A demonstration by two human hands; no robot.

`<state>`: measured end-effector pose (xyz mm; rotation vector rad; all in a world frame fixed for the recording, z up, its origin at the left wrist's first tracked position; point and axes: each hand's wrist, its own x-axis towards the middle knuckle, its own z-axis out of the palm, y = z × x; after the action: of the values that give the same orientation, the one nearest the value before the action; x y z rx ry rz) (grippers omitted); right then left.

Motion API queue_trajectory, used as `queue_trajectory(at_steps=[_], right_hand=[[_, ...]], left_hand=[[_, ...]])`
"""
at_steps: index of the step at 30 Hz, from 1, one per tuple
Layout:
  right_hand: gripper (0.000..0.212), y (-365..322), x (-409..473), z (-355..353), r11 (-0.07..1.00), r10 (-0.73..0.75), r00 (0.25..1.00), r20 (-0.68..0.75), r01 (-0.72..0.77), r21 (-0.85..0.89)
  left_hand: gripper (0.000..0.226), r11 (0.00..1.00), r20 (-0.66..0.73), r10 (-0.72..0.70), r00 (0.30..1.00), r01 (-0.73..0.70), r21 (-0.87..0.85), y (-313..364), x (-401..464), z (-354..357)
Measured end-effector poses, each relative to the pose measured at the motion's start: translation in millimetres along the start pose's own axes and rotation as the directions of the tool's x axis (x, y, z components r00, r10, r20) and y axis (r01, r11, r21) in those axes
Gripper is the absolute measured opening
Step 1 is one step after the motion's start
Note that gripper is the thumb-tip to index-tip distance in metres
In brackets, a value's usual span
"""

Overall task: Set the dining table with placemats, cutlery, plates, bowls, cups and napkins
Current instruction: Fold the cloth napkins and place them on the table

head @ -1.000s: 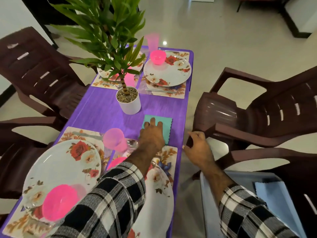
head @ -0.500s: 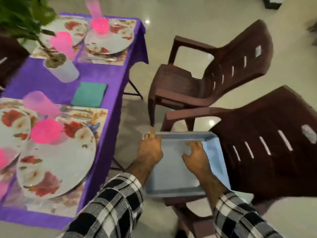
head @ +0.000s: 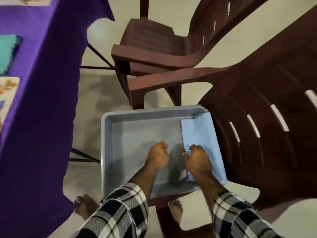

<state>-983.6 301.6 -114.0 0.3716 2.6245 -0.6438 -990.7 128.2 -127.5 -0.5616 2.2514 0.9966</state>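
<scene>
Right hand (head: 197, 158) pinches the blue napkin (head: 201, 140) edge to lift it from the grey tray (head: 106, 143); left hand (head: 158, 156) just beside, curled, gripping nothing visible

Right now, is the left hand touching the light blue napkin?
No: the left hand hovers over the grey tray, apart from the light blue napkin.

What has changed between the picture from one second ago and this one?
The left hand left the teal napkin on the table and, like the right hand, moved into the grey tray; the right now grips the blue napkin. The teal napkin stayed put.
</scene>
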Motion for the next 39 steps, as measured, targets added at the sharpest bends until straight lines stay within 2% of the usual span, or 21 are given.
queue_trajectory(at_steps=[3, 5, 9, 11, 12, 14, 17, 20, 22, 25, 29, 33, 36, 39], right_hand=[[0.030, 6.4, 22.4, 28.7, 0.993, -0.044, 0.999, -0.024, 0.041, -0.115], [0.020, 13.0, 36.0, 37.3, 0.991, -0.051, 0.998, -0.022, 0.048, -0.127], [0.020, 31.6, 51.8, 27.7, 0.992, 0.003, 0.996, -0.088, 0.009, 0.125], [0.029, 36.0, 53.4, 12.1, 0.914, 0.065, 0.997, 0.036, -0.074, 0.399], [0.028, 36.1, 52.6, 1.6, 0.836, 0.090, 0.988, 0.122, -0.142, 0.530], [0.017, 36.5, 50.3, -17.9, 0.684, 0.118, 0.960, 0.252, -0.263, 0.680], [0.014, 39.1, 47.7, -36.5, 0.586, 0.110, 0.936, 0.334, -0.332, 0.739], [0.010, 40.9, 47.0, -45.5, 0.542, 0.123, 0.921, 0.369, -0.374, 0.753], [0.002, 41.8, 45.6, -48.1, 0.507, 0.131, 0.915, 0.381, -0.392, 0.768], [0.013, 44.8, 44.8, -48.1, 0.448, 0.168, 0.907, 0.387, -0.420, 0.789], [0.019, 47.0, 44.8, -47.6, 0.458, 0.150, 0.908, 0.390, -0.414, 0.787], [0.017, 47.1, 44.1, -50.8, 0.461, 0.141, 0.920, 0.366, -0.388, 0.798], [0.012, 46.5, 40.2, -54.9, 0.552, 0.061, 0.929, 0.364, -0.335, 0.764], [0.020, 43.5, 40.3, -55.4, 0.631, 0.046, 0.934, 0.353, -0.301, 0.715]], left_hand=[[0.025, 0.969, 0.020, -0.105, 0.994, 0.107, -0.221, -17.8, 31.3, 26.7], [0.018, 0.921, 0.047, -0.148, 0.988, 0.155, -0.356, -18.2, 40.7, 33.1], [0.021, 0.814, 0.113, -0.147, 0.983, 0.185, -0.551, 6.4, 32.5, 33.9], [0.017, 0.772, 0.177, -0.091, 0.980, 0.182, -0.609, 20.9, 25.2, 38.0], [0.013, 0.751, 0.210, -0.061, 0.976, 0.183, -0.634, 27.9, 21.8, 41.3], [0.006, 0.689, 0.270, 0.003, 0.963, 0.194, -0.698, 40.9, 13.2, 46.3], [0.024, 0.617, 0.298, 0.060, 0.953, 0.199, -0.761, 54.6, 6.7, 51.1], [0.029, 0.633, 0.292, 0.094, 0.952, 0.170, -0.756, 61.2, 1.8, 48.8], [0.027, 0.653, 0.271, 0.099, 0.958, 0.143, -0.744, 62.9, 1.3, 49.4], [0.014, 0.675, 0.207, 0.072, 0.976, 0.105, -0.730, 64.4, 5.9, 54.6], [0.011, 0.728, 0.163, 0.053, 0.985, 0.073, -0.681, 60.9, 9.8, 57.7], [0.014, 0.661, 0.206, 0.065, 0.976, 0.113, -0.742, 58.4, 6.8, 56.0], [0.008, 0.668, 0.193, 0.064, 0.979, 0.101, -0.737, 56.8, 5.8, 54.7], [0.010, 0.696, 0.180, 0.008, 0.984, 0.124, -0.707, 56.2, 6.3, 52.9]])
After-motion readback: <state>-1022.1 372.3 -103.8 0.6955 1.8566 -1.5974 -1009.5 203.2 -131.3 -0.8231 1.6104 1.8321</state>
